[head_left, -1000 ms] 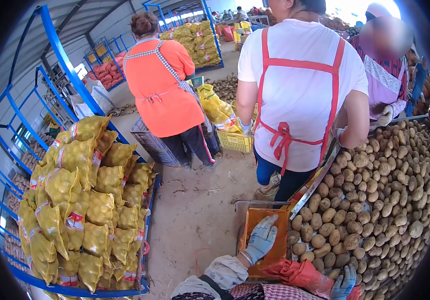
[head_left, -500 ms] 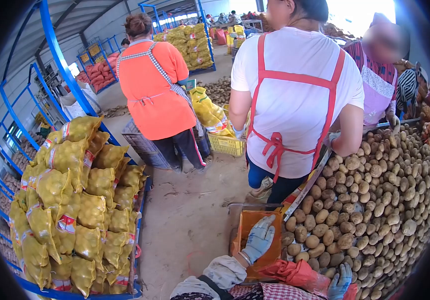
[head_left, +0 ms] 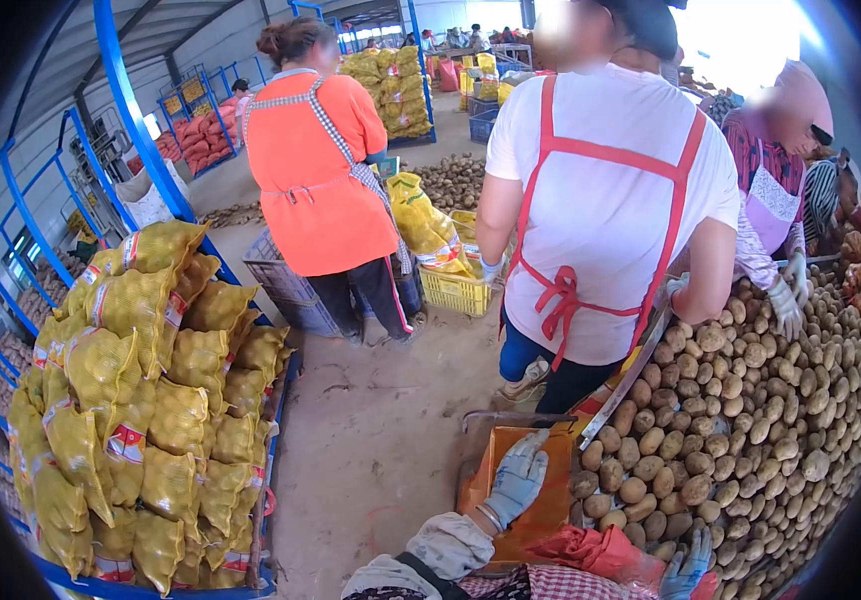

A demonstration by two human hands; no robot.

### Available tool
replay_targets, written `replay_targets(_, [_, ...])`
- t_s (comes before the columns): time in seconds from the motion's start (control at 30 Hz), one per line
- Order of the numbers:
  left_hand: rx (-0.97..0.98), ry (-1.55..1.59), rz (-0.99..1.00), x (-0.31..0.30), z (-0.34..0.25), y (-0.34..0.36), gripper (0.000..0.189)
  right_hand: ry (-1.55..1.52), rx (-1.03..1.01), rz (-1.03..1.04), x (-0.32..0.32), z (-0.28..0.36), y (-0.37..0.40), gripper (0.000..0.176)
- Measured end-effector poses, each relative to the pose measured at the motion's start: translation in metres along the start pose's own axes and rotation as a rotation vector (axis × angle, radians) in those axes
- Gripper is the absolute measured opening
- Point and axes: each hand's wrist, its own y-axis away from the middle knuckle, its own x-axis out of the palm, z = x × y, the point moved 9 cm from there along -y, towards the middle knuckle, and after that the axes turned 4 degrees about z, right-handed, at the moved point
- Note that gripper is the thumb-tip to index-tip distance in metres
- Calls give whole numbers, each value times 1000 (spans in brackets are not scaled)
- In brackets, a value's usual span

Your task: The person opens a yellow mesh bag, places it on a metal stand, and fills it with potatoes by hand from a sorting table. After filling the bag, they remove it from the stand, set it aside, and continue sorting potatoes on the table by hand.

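Note:
My left hand [head_left: 516, 482], in a white-and-blue work glove, lies flat with fingers stretched out over an orange-lined container [head_left: 540, 518] below the table's near end. At the near edge of a heap of potatoes [head_left: 725, 425], my right hand [head_left: 685, 572] has its gloved fingers extended against the closest ones, with nothing visible in its grasp. A red sleeve cover [head_left: 600, 556] wraps my right forearm. Part of the container is hidden under my left forearm.
A person in a white shirt [head_left: 620, 210] stands just ahead beside the metal table edge [head_left: 630, 380]. Across the heap is a person in a pink cap [head_left: 775, 170]. Yellow net sacks [head_left: 140, 400] are stacked at left. Beyond stands a person in orange [head_left: 320, 180].
The view has shifted slightly. The person in the pink cap has leaned over and reached gloved hands down onto the potatoes. My own hands have barely moved.

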Motion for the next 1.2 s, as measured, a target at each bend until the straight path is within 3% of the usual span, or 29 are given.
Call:
replay_targets(0.33, [-58, -42, 28, 4, 18, 9, 37, -25, -4, 28, 3, -1, -3, 47])
replay_targets(0.43, [-64, -25, 45, 10, 20, 12, 37, -103, 124, 51, 48, -56, 30, 48])
replay_targets(0.57, [-82, 8, 85, 20, 14, 11, 38, -33, 91, 54, 44, -48, 29, 47])
replay_targets(0.9, [168, -39, 204, 80, -52, 9, 40, -208, 76, 7, 25, -33, 19, 53])
replay_targets(1.03, [291, -122, 450, 137, -97, 9, 57, -337, 178, 39, -5, -31, 0, 51])
replay_targets(1.13, [358, -516, 668, 189, -113, 26, 76, -356, 284, 43, -19, -55, 14, 53])
replay_targets(1.2, [450, -564, 710, 218, -119, 30, 79, -332, 251, 57, -24, -64, 10, 55])
